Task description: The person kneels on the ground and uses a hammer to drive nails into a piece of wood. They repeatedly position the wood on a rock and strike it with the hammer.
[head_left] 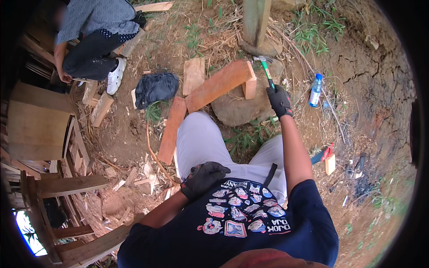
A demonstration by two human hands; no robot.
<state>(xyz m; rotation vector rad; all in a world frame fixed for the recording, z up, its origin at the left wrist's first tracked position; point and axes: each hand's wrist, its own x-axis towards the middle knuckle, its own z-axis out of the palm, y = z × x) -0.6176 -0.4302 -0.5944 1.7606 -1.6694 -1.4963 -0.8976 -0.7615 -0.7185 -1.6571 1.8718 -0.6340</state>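
Observation:
My right hand (279, 102), in a dark glove, is closed round the green handle of a claw hammer (265, 70). The metal head points away from me, just right of the far end of a reddish plank (219, 87). That plank slants over a large flat stone (232, 109), with a short wood block (249, 85) under its far end. At my lap is my gloved left hand (205, 178), its fingers bent and drawn together. Whatever they may hold is hidden. Another plank (173, 129) lies by my left knee.
A black plastic bag (156, 89) and a wood piece (194, 76) lie ahead. To the right are a water bottle (315, 90) and a red-and-blue tool (322, 154) beside a small block. A co-worker (94, 49) crouches far left by stacked lumber. A post (256, 22) stands ahead.

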